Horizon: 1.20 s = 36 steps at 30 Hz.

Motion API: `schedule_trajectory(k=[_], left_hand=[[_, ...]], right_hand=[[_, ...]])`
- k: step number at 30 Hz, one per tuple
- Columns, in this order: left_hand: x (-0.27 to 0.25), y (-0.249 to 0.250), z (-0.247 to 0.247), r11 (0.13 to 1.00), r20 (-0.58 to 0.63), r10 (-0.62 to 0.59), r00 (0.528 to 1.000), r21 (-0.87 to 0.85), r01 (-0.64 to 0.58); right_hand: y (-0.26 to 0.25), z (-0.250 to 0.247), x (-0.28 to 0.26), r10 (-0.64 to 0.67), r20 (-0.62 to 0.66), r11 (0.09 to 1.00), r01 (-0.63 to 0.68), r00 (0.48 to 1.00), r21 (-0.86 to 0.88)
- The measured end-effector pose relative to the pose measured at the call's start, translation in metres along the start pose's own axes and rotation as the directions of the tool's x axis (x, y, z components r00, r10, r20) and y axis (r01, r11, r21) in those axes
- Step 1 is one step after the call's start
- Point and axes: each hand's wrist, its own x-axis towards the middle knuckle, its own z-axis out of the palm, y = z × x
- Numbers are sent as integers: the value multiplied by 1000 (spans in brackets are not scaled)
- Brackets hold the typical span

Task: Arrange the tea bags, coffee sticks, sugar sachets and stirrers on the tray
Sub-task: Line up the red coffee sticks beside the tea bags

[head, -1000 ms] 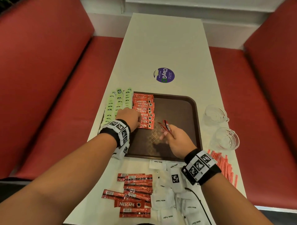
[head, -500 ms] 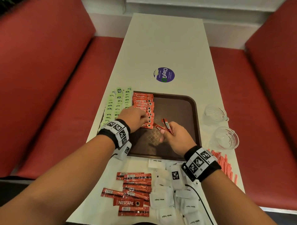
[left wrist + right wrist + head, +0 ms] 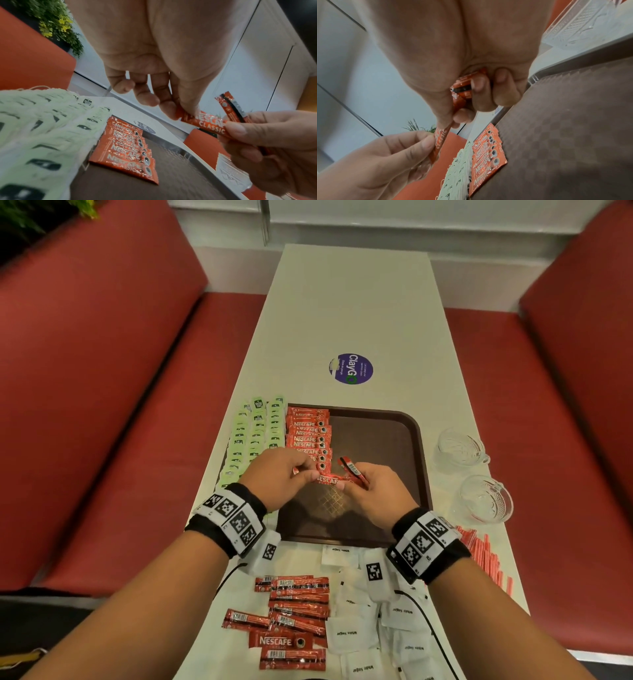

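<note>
Table (image 3: 356, 313): a long white top between two red seats; a round purple sticker (image 3: 351, 368) lies past the tray's far edge.
Tray (image 3: 387, 446): dark brown, in the middle of the table, with its right half bare.
Tea bags (image 3: 253, 440): green rows along the tray's left edge.
Coffee sticks on the tray (image 3: 310, 436): one overlapping red column, just right of the tea bags.
Loose coffee sticks (image 3: 294, 614): a heap near the table's near edge.
Sugar sachets (image 3: 356, 635): white, just right of that heap.
Stirrers (image 3: 486, 559): red, at the table's right edge.
Glass cups (image 3: 459, 448): two, beside the tray's right edge.
Left hand (image 3: 281, 477): pinches one end of a single coffee stick (image 3: 330, 479) above the tray.
Right hand (image 3: 376, 494): pinches the other end of this stick and also clasps a second stick (image 3: 352, 470).
</note>
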Motion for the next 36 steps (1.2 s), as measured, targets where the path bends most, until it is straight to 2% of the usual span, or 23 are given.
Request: schedule_trajectory(k=[4, 6, 11, 14, 18, 25, 30, 36], left_hand=[[-3, 6, 2, 994, 39, 94, 995, 56, -96], [-1, 6, 3, 991, 47, 93, 995, 92, -97], [12, -11, 0, 977, -33, -83, 996, 196, 88], [19, -21, 4, 930, 52, -191, 980, 329, 164], [26, -22, 18, 880, 198, -236, 951, 459, 123], [35, -25, 29, 808, 142, -235, 962, 579, 112], [35, -23, 31, 804, 217, -221, 951, 592, 52], [38, -26, 28, 793, 230, -207, 951, 609, 25]], right_hand=[[-4, 5, 1, -41, 47, 999, 42, 998, -28], [-4, 6, 2, -33, 40, 999, 34, 999, -34], [-4, 3, 1, 71, -33, 997, -72, 997, -14], [-5, -3, -3, 111, -58, 994, -110, 992, 28], [-3, -6, -6, 135, -58, 989, -132, 989, 67], [-2, -6, -8, 150, -43, 983, -145, 988, 108], [-1, -5, -8, 145, -26, 989, -145, 989, 19], [1, -3, -8, 91, -32, 992, -93, 995, -86]])
